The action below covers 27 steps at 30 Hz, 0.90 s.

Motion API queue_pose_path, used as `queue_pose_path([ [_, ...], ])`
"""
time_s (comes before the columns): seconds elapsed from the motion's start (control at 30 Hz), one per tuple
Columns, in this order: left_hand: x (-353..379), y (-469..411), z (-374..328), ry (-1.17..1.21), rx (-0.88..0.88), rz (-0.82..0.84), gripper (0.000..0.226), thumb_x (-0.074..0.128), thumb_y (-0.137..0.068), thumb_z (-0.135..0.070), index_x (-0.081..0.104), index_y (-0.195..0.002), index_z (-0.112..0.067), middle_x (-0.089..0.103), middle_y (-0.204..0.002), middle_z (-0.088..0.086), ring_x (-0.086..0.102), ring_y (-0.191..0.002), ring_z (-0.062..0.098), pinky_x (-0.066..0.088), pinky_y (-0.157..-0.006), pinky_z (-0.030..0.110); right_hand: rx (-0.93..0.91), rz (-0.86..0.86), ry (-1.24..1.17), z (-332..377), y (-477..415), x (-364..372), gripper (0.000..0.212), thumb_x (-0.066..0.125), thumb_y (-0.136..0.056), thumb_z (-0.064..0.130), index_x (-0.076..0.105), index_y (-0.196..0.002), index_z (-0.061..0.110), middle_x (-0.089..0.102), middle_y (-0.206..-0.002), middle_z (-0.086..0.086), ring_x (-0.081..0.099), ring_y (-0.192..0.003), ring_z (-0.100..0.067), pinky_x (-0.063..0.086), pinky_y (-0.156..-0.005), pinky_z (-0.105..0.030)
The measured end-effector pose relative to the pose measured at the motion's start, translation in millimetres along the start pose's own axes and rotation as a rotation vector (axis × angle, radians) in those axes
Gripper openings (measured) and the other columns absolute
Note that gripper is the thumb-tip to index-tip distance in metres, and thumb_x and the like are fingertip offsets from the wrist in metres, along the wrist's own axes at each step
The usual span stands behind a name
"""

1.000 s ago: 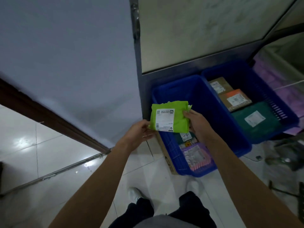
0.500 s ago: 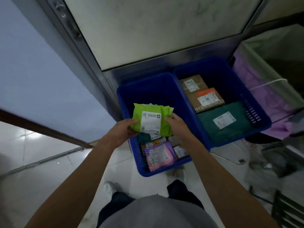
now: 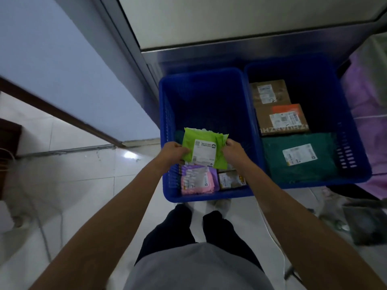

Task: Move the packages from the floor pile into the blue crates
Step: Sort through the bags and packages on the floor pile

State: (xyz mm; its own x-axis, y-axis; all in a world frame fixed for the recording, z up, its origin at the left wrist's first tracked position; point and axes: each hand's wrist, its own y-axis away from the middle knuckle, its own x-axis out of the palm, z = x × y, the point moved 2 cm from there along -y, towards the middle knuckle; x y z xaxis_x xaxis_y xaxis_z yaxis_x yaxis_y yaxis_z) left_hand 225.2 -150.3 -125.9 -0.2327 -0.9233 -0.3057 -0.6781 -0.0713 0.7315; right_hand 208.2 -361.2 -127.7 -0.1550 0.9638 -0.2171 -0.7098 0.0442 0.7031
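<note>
I hold a lime green package (image 3: 204, 149) with a white label over the left blue crate (image 3: 201, 80). My left hand (image 3: 172, 152) grips its left edge and my right hand (image 3: 234, 151) grips its right edge. Below it in that crate lie a pink and purple package (image 3: 198, 181) and a small brown package (image 3: 231, 180). The right blue crate (image 3: 354, 143) holds two brown boxes (image 3: 280, 118) and a dark green package (image 3: 299, 158).
A metal door frame (image 3: 125, 51) and a pale panel stand behind the crates. White floor tiles (image 3: 69, 185) spread to the left. Purple fabric (image 3: 368, 101) lies right of the crates, and dark clutter (image 3: 364, 222) sits at lower right.
The green package has come down lower over the left crate, still gripped by both hands. My view has swung to face the crates squarely from above.
</note>
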Motion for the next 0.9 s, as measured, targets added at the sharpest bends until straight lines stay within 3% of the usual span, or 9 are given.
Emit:
queue_pose_path([
  [0.07, 6, -14, 13, -0.117, -0.004, -0.002, 0.011, 0.066, -0.089, -0.011, 0.063, -0.082, -0.003, 0.061, -0.077, 0.011, 0.056, -0.066, 0.019, 0.046, -0.054, 0.022, 0.016, 0.006, 0.053, -11, -13, 5, 0.018, 0.045, -0.099, 0.007, 0.062, -0.104, 0.007, 0.065, -0.094, -0.005, 0.063, -0.088, -0.022, 0.05, -0.068, -0.029],
  [0.2, 20, -34, 38, -0.312, -0.027, 0.022, 0.009, 0.064, -0.085, -0.016, 0.059, -0.081, -0.009, 0.055, -0.079, 0.011, 0.053, -0.072, 0.02, 0.042, -0.064, 0.031, 0.072, 0.065, 0.178, -32, -33, 19, 0.017, 0.045, -0.099, 0.009, 0.055, -0.089, 0.018, 0.059, -0.086, -0.005, 0.057, -0.072, -0.017, 0.043, -0.057, -0.026],
  [0.3, 26, -45, 51, -0.389, -0.058, 0.049, 0.012, 0.06, -0.087, -0.016, 0.057, -0.079, -0.008, 0.055, -0.075, 0.01, 0.054, -0.07, 0.022, 0.043, -0.064, 0.031, 0.11, 0.088, 0.264, -47, -46, 28, 0.006, 0.048, -0.099, 0.013, 0.054, -0.1, 0.015, 0.056, -0.09, -0.004, 0.052, -0.071, -0.013, 0.039, -0.056, -0.027],
  [0.37, 29, -55, 62, -0.403, -0.087, 0.063, 0.017, 0.058, -0.086, -0.016, 0.054, -0.072, -0.007, 0.055, -0.071, 0.009, 0.054, -0.069, 0.022, 0.043, -0.062, 0.031, 0.131, 0.112, 0.278, -56, -59, 36, 0.019, 0.05, -0.099, 0.016, 0.055, -0.117, 0.009, 0.055, -0.091, -0.003, 0.052, -0.075, -0.014, 0.04, -0.06, -0.028],
  [0.43, 32, -62, 74, -0.401, -0.109, 0.081, 0.018, 0.057, -0.085, -0.017, 0.06, -0.077, -0.002, 0.061, -0.076, 0.01, 0.057, -0.072, 0.023, 0.046, -0.063, 0.031, 0.15, 0.15, 0.286, -63, -67, 45, 0.03, 0.052, -0.099, 0.019, 0.052, -0.128, 0.01, 0.056, -0.104, -0.005, 0.056, -0.09, -0.018, 0.047, -0.076, -0.033],
  [0.53, 38, -74, 90, -0.384, -0.115, 0.088, 0.02, 0.056, -0.088, -0.023, 0.064, -0.088, -0.004, 0.064, -0.082, 0.008, 0.06, -0.077, 0.024, 0.046, -0.065, 0.03, 0.159, 0.167, 0.275, -72, -80, 60, 0.033, 0.054, -0.098, 0.022, 0.055, -0.129, 0.013, 0.06, -0.114, -0.008, 0.059, -0.106, -0.025, 0.047, -0.095, -0.04],
  [0.7, 51, -97, 128, -0.34, -0.188, 0.088, 0.017, 0.054, -0.091, -0.022, 0.059, -0.079, -0.011, 0.061, -0.082, 0.007, 0.058, -0.081, 0.026, 0.048, -0.072, 0.034, 0.189, 0.195, 0.316, -102, -107, 83, 0.035, 0.056, -0.096, 0.029, 0.052, -0.128, 0.015, 0.053, -0.116, -0.006, 0.052, -0.104, -0.023, 0.044, -0.095, -0.038],
  [0.83, 62, -114, 158, -0.348, -0.242, 0.109, 0.017, 0.052, -0.092, -0.024, 0.061, -0.092, -0.01, 0.067, -0.1, 0.013, 0.064, -0.096, 0.03, 0.053, -0.087, 0.038, 0.219, 0.228, 0.343, -135, -125, 102, 0.027, 0.055, -0.096, 0.027, 0.053, -0.122, 0.019, 0.058, -0.117, -0.006, 0.054, -0.101, -0.022, 0.045, -0.097, -0.039],
  [0.9, 67, -123, 172, -0.356, -0.265, 0.122, 0.018, 0.051, -0.093, -0.021, 0.062, -0.09, -0.008, 0.065, -0.095, 0.014, 0.063, -0.089, 0.029, 0.051, -0.08, 0.036, 0.248, 0.226, 0.366, -151, -135, 111, 0.031, 0.055, -0.096, 0.027, 0.052, -0.125, 0.017, 0.059, -0.121, -0.009, 0.056, -0.103, -0.023, 0.046, -0.095, -0.038],
])
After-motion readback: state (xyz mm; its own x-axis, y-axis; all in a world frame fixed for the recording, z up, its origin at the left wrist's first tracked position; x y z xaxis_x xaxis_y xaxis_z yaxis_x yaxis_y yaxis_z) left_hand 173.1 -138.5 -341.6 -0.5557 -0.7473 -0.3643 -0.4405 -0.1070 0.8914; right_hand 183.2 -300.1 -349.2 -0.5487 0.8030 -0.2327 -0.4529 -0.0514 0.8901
